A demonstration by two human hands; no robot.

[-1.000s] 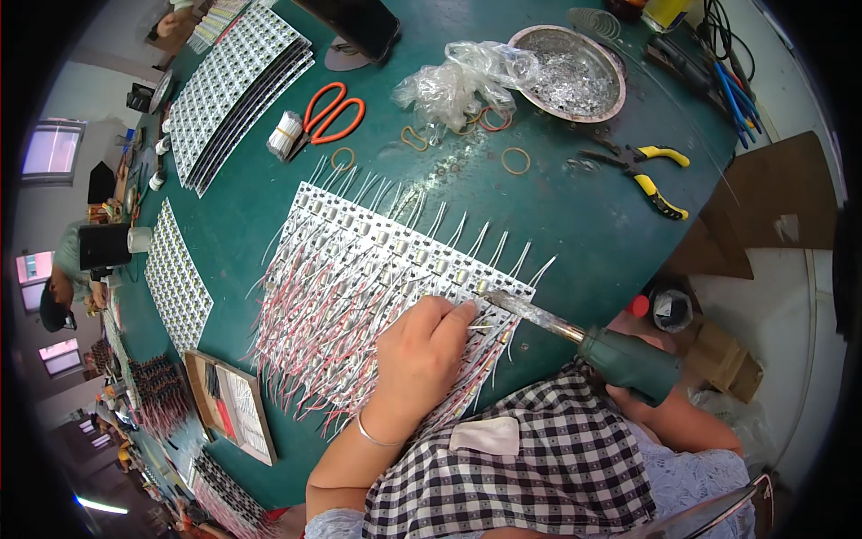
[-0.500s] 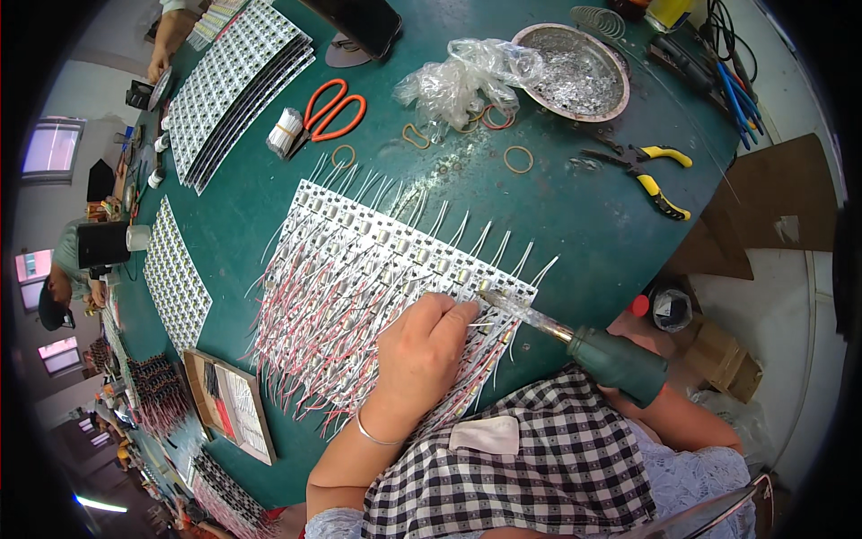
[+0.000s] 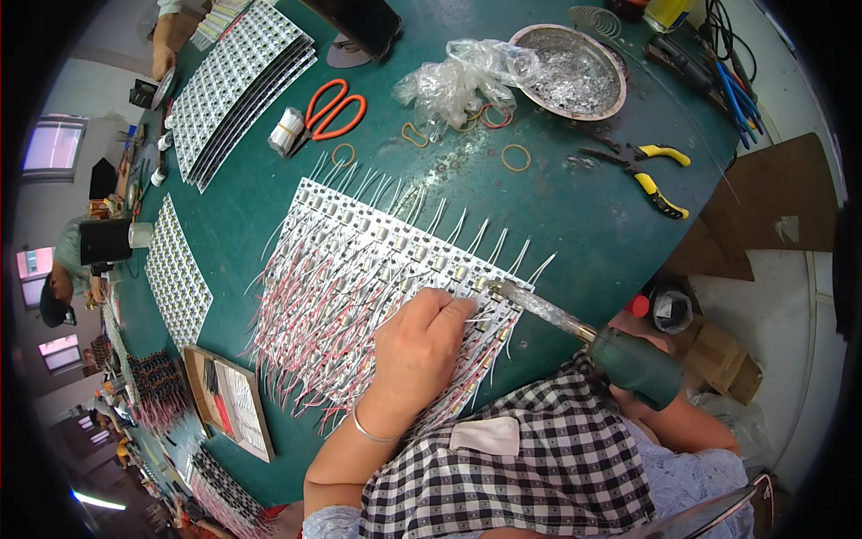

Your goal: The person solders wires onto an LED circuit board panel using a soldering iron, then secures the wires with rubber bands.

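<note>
A white circuit-board panel (image 3: pixel 373 225) lies on the green table, covered with small components and many thin red and white wires. My left hand (image 3: pixel 420 346) rests over its right part, thumb and forefinger pinched together on a thin white wire (image 3: pixel 482 319). My right hand (image 3: pixel 631 404) grips the soldering iron (image 3: pixel 639 366) by its green handle and is mostly hidden behind it. The iron's metal tip reaches the panel's upper right edge, just beyond my left fingertips; whether it touches the board I cannot tell.
Beyond the panel lie orange-handled scissors (image 3: pixel 334 112), a wire bundle (image 3: pixel 286 132), rubber bands, crumpled plastic (image 3: pixel 462 81), a round metal dish (image 3: pixel 620 85) and yellow-handled pliers (image 3: pixel 660 171). Stacked boards (image 3: pixel 238 81) and a divided box (image 3: pixel 229 404) stand left. Another person's hand (image 3: pixel 163 61) is far left.
The soldering iron has shifted a little to the right, its tip slightly farther away along the panel's edge. My left hand has moved slightly left and away, still pinched.
</note>
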